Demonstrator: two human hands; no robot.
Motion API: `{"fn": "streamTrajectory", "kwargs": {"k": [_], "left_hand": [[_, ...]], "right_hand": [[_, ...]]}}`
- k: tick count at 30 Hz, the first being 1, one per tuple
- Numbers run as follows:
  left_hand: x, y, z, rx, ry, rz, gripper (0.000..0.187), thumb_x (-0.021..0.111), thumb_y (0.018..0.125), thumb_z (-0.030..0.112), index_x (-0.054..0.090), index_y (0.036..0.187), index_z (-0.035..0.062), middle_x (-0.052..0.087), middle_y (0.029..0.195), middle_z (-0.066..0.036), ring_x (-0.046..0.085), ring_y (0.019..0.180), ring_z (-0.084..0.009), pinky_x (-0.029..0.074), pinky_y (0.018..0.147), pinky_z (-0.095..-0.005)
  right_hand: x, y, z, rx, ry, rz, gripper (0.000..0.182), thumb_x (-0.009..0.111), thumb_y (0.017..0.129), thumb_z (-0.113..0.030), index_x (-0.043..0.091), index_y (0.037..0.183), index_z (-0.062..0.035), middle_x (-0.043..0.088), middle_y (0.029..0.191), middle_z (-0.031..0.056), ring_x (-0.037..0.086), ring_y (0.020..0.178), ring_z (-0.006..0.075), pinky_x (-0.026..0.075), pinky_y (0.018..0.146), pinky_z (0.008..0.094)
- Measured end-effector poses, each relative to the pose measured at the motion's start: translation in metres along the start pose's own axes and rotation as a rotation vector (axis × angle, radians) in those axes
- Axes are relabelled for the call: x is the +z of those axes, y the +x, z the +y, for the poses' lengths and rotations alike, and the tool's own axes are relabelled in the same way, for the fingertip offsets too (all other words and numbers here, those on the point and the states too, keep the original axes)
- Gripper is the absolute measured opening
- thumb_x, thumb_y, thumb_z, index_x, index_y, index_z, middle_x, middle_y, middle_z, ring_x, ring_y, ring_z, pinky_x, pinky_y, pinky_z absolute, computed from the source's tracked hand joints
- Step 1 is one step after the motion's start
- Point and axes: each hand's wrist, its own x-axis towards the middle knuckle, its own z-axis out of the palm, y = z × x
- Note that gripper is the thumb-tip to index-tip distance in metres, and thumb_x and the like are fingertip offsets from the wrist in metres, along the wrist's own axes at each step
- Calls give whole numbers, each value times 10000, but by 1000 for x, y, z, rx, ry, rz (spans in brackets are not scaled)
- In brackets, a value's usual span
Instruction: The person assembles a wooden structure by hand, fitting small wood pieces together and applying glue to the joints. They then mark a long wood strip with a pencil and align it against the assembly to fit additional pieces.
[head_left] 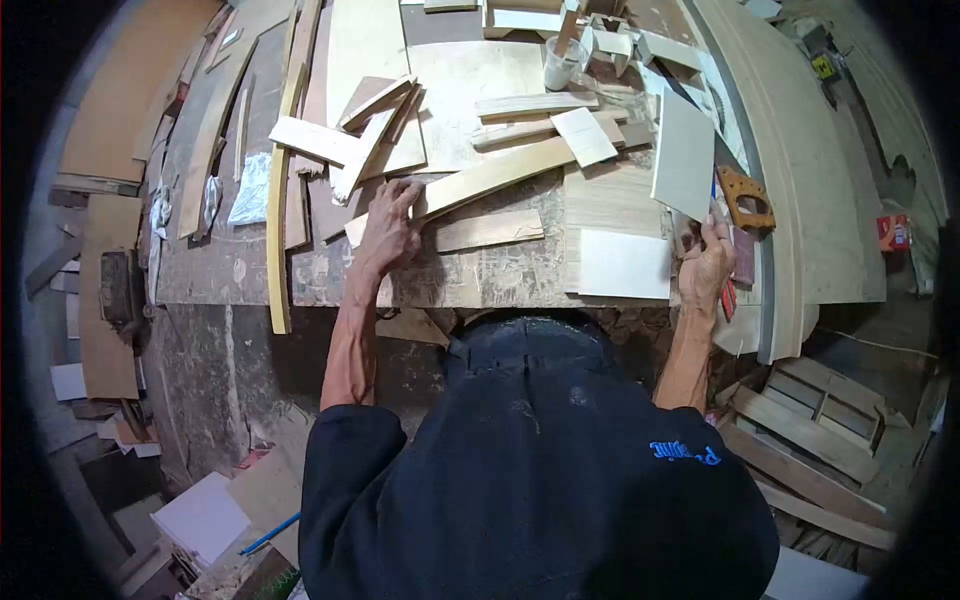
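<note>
My left hand (390,230) is closed over the lower-left end of a long pale wooden strip (500,178), which slants up to the right across the bench. A shorter wooden piece (490,231) lies just right of that hand. On the other side, my right hand (706,262) grips the bottom corner of a white rectangular board (685,155), which is tilted up off the bench. Beside it lies a handsaw with a wooden handle (746,200). Another white board (625,265) lies flat near the front edge, left of my right hand.
Several wood offcuts (375,140) are stacked loosely at the upper left. A long yellowish strip (279,240) overhangs the front edge of the workbench (330,275). A plastic cup (562,64) holding a stick stands at the back. Wooden frames (820,415) lie on the lower right.
</note>
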Motion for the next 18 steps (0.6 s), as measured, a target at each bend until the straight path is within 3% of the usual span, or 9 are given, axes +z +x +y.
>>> {"fn": "streamTrajectory", "kwargs": {"k": [4, 5, 8, 9, 13, 17, 18], "left_hand": [[1, 20, 21, -13, -9, -72, 608, 645, 665, -50, 553, 1253, 77, 526, 1255, -168, 481, 1174, -384, 408, 1002, -455], [2, 24, 26, 15, -6, -55, 602, 646, 654, -51, 551, 1233, 82, 536, 1233, -174, 481, 1173, -391, 409, 1000, -461], [1, 33, 37, -9, -28, -115, 574, 622, 723, -50, 545, 1284, 45, 550, 1230, -185, 495, 1191, -385, 408, 1011, -444], [6, 34, 37, 12, -39, -79, 561, 661, 694, -33, 555, 1235, 71, 549, 1204, -187, 489, 1163, -394, 421, 986, -455], [8, 34, 38, -16, -38, -82, 498, 676, 715, -21, 575, 1196, 56, 552, 1200, -192, 510, 1139, -386, 431, 977, -447], [19, 36, 42, -1, -72, -7, 429, 673, 710, -31, 585, 1123, 41, 551, 1197, -199, 508, 1143, -395, 430, 981, -446], [20, 38, 44, -12, -70, -34, 443, 671, 733, -16, 579, 1164, 35, 550, 1210, -205, 510, 1157, -396, 432, 989, -440]], "right_hand": [[7, -5, -2, 28, -4, -3, 352, 554, 961, -81, 589, 1302, -6, 673, 1068, 36, 582, 832, 88, 469, 708, 223], [12, -4, 0, -63, -30, -3, 354, 563, 957, -88, 595, 1302, -14, 674, 1043, 24, 565, 788, 78, 469, 697, 221], [12, -8, -4, -13, -16, -17, 366, 568, 955, -94, 587, 1310, -7, 675, 1070, 39, 588, 822, 88, 478, 719, 219], [7, -7, -2, 12, 15, -37, 374, 570, 953, -92, 578, 1311, 15, 672, 1106, 59, 617, 889, 108, 499, 748, 222], [-2, -3, -1, -21, -13, 9, 337, 557, 984, -87, 573, 1312, -10, 656, 1086, 37, 577, 863, 93, 473, 690, 217], [-3, -2, -2, -13, -21, 43, 356, 562, 980, -86, 560, 1327, -6, 653, 1099, 40, 587, 863, 97, 472, 711, 211], [-8, 0, 3, -3, -36, 40, 358, 565, 969, -75, 566, 1317, 8, 662, 1103, 53, 597, 862, 89, 478, 696, 200]]}}
